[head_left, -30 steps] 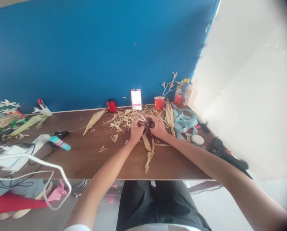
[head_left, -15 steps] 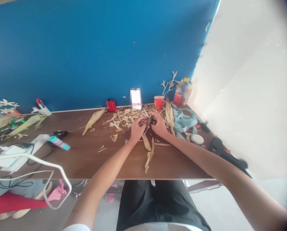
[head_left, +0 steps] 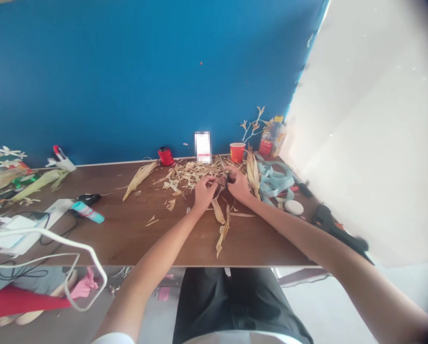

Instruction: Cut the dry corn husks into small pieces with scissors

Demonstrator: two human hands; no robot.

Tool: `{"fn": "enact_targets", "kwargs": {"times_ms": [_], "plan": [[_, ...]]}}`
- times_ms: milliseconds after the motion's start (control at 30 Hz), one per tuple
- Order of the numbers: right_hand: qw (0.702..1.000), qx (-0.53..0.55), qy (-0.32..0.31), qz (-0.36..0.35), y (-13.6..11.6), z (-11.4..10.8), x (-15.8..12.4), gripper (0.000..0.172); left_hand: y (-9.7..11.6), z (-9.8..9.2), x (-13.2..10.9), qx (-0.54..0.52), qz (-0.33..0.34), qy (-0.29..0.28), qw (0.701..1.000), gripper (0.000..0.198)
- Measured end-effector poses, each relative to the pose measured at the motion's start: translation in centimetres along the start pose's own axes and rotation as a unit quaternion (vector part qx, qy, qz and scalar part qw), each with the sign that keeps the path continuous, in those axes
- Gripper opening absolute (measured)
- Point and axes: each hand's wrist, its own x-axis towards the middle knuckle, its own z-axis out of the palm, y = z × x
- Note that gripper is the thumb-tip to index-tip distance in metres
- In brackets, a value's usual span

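My right hand is closed on dark-handled scissors, whose blades point up and away toward the pile. Close beside it, my left hand is pinched on something small that I cannot make out. Pale dry husk scraps lie heaped just beyond both hands. Below the hands, two longer husk strips rest on the brown table. A bundle of dry husk stands right of my right hand.
Behind the pile are a red cup, a red roll and a bottle. Blue ribbon, a white disc and a black glue gun lie right. A power strip with cables sits left.
My hands have moved slightly apart. The scissors in my right hand have turned, and their blades now show beyond the fingers.
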Motion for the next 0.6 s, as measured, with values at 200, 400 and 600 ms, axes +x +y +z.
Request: {"fn": "enact_targets", "kwargs": {"times_ms": [200,400,600], "plan": [[0.998,0.026,0.038,0.033,0.1,-0.1,0.2,0.041,-0.5,0.0,0.0,0.005,-0.018,0.029,0.999,0.016],[0.998,0.04,0.034,0.021,0.3,0.2,0.2,0.042,-0.8,-0.1,0.0,0.016,-0.025,0.034,0.999,0.016],[0.999,0.035,-0.012,-0.021,-0.7,0.1,0.2,0.045,-0.9,0.2,0.1,0.023,-0.014,0.001,1.0,0.014]]}}
